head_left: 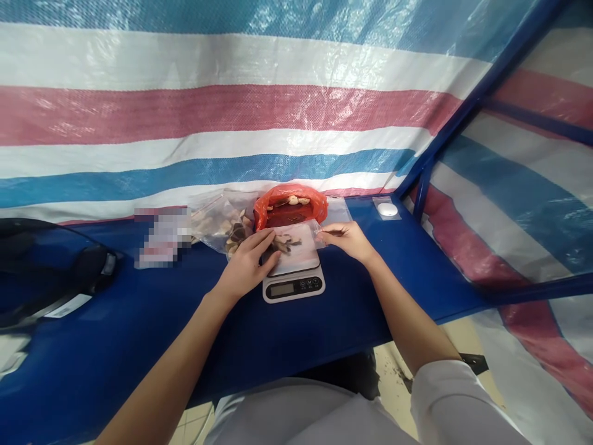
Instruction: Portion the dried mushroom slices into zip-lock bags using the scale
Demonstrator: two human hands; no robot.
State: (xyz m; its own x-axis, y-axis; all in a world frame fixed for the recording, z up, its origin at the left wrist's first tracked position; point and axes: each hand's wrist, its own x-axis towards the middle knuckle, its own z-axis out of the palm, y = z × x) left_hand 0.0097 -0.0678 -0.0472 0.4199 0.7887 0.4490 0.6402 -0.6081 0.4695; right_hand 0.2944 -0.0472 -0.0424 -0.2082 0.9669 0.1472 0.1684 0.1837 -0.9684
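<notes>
A white digital kitchen scale (293, 288) stands on the blue table, its buttons and display facing me. On its platform lies a small clear plastic bag (306, 253) with brown, dried-looking slices (286, 243) inside. My left hand (250, 259) rests at the bag's left side, thumb and fingers apart and touching it. At the bag's upper right edge, my right hand (347, 239) pinches the plastic between thumb and finger. Just behind the scale, an open red plastic bag (264, 204) holds some pale pieces (298, 200). Left of it sits a larger clear bag (215, 219) of brown and cream slices.
The blue table (296, 346) backs onto a striped tarp (231, 117). A white rounded case (386, 209) on clear plastic lies at the right. Black gear (88, 272) with a cable is at the left, near a blurred packet (160, 241). A blue metal post (420, 191) rises at right.
</notes>
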